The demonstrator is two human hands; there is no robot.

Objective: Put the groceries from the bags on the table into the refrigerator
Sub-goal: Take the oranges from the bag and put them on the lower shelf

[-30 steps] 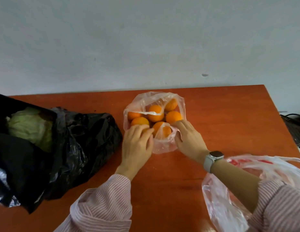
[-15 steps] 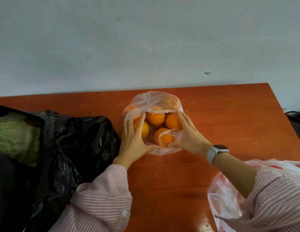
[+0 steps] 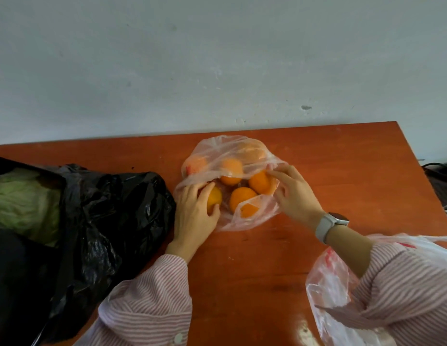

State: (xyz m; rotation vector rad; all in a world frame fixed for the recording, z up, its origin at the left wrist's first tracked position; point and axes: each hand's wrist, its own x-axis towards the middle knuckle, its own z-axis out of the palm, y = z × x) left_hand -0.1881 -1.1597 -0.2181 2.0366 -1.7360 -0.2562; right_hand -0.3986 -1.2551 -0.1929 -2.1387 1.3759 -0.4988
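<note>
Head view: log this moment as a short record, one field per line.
surface: orange-brown table against a pale wall
centre: clear bag of oranges, mouth open
left hand: curled round one orange at the bag's left edge
right hand: pinching the bag's right rim
left of table: black bag with a cabbage inside
near right: another clear bag with red print

Your left hand (image 3: pixel 196 212) curls its fingers around an orange (image 3: pixel 214 198), thumb beneath. Your right hand (image 3: pixel 293 193) reaches forward, fingertips seemingly pinching the clear bag (image 3: pixel 232 151); both striped sleeves extend forward.
</note>
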